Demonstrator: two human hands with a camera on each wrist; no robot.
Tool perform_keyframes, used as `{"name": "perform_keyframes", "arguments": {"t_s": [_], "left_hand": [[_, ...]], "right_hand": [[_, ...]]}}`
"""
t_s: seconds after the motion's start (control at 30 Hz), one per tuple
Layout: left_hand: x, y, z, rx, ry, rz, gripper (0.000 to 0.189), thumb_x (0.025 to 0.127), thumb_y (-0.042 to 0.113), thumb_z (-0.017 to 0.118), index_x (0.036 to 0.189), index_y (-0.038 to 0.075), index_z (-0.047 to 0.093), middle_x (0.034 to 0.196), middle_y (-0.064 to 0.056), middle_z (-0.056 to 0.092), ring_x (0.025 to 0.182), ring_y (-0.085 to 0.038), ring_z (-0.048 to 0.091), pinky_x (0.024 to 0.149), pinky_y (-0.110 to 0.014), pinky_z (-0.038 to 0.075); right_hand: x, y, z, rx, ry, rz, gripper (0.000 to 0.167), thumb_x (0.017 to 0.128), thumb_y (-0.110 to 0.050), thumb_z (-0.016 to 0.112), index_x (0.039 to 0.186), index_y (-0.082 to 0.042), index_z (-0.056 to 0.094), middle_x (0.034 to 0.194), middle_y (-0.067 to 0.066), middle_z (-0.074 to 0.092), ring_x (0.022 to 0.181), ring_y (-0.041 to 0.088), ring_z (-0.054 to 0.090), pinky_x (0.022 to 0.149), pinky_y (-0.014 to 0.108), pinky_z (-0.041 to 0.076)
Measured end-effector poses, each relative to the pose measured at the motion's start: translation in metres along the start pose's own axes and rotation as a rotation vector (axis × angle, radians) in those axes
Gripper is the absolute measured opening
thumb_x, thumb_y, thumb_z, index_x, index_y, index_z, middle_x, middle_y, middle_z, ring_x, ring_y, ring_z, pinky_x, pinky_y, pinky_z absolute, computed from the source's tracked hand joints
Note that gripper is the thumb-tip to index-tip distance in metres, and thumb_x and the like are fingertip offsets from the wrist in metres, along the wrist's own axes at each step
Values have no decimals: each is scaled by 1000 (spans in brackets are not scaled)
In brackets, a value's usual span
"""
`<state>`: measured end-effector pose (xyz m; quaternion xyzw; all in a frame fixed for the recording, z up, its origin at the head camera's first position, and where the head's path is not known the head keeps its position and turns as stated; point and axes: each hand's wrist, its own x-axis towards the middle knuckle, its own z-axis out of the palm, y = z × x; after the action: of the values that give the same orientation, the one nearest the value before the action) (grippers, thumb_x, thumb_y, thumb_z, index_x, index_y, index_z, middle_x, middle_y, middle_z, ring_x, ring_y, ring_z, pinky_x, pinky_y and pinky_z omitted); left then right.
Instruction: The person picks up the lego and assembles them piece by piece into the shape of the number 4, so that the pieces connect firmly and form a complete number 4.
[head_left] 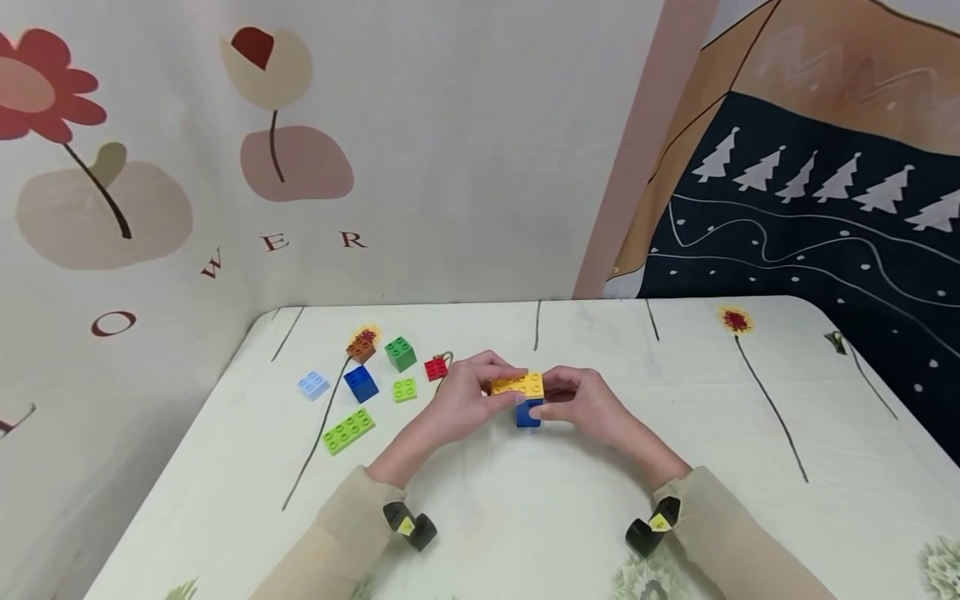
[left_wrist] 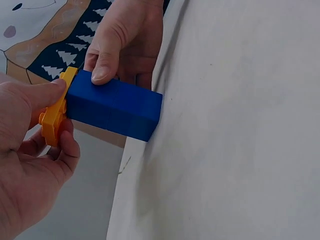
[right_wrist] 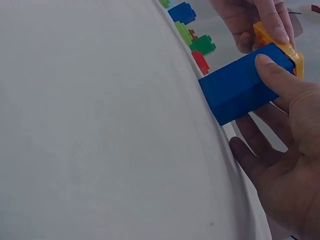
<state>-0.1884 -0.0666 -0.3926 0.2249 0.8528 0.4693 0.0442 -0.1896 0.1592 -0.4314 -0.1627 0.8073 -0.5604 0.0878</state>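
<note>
A tall blue block stack [head_left: 528,413] stands upright on the table, with a flat yellow brick [head_left: 529,383] across its top. That brick reaches out past the stack to the left. My left hand [head_left: 474,388] pinches the yellow brick's overhanging end between thumb and fingers. My right hand [head_left: 587,403] grips the blue stack, its thumb [right_wrist: 275,75] lying along one side. In the left wrist view the blue stack [left_wrist: 115,105] appears sideways, its foot at the tablecloth. Whether the yellow brick is fully pressed down is hard to tell.
Left of the hands lie loose bricks: red [head_left: 435,368], dark green [head_left: 401,354], brown [head_left: 361,348], blue [head_left: 362,383], light blue [head_left: 313,385], a small lime one [head_left: 404,389] and a long lime one [head_left: 348,431]. A patterned cloth wall [head_left: 450,167] rises behind the table.
</note>
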Motion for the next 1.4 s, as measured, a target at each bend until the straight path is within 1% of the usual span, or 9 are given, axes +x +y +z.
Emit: {"name": "perform_keyframes", "arguments": {"t_s": [0.2,0.4,0.53,0.77,0.9,1.1,1.23,1.3,1.4], "left_hand": [[2,-1,-3,15,-30,27,34,90,11,81,124,12,76,103,7,64,85,-18,55,67,-23,47],[6,0,-6,24,-75,57,35,90,9,80,125,9,75,101,5,63,86,-19,55,68,-24,48],[8,1,-5,26,-86,67,34,90,9,80,124,8,75,101,5,62,86,-18,56,69,-24,48],[7,5,-5,64,-87,58,33,90,9,80,123,8,76,100,5,62,86,-17,56,69,-24,50],[5,7,-5,96,-74,65,33,90,9,80,123,8,76,100,5,61,86,-16,56,69,-23,50],[1,7,-2,126,-41,100,34,90,10,80,124,7,75,104,3,63,88,-15,56,69,-22,50],[-1,6,0,151,-31,143,36,91,9,79,126,5,74,108,-1,64,94,-15,58,74,-22,53],[-2,6,0,157,-27,148,36,91,9,79,126,5,73,110,-2,64,96,-15,59,76,-22,54],[-3,7,0,152,-33,137,37,91,9,79,127,6,73,113,-3,65,97,-15,59,77,-24,53]], "right_hand": [[2,1,-1,-18,-4,-25,33,87,-8,83,115,2,72,110,11,73,104,27,71,89,35,59],[1,0,-2,-27,-6,-13,33,86,-9,84,116,1,72,111,11,74,104,27,71,89,36,58],[0,-1,-4,-33,-8,-6,34,86,-9,84,116,0,72,111,10,74,103,26,71,89,34,59],[1,1,-3,-22,-13,-12,34,86,-8,84,116,1,72,110,10,74,103,27,71,88,32,59],[2,2,-2,-19,-17,-28,33,87,-9,83,116,2,71,110,11,74,103,27,71,88,32,58],[2,2,-2,-21,-18,-30,33,87,-9,83,116,1,71,110,10,74,102,26,71,88,32,59],[1,2,-2,-15,-13,-22,33,86,-9,84,115,0,72,109,10,74,102,26,71,87,31,58],[1,2,-2,-11,-14,-14,34,86,-10,84,116,-1,72,110,9,73,103,25,70,88,31,58],[0,3,-2,-2,-18,-3,35,86,-12,84,117,-1,71,110,9,73,104,26,70,89,32,58]]}}
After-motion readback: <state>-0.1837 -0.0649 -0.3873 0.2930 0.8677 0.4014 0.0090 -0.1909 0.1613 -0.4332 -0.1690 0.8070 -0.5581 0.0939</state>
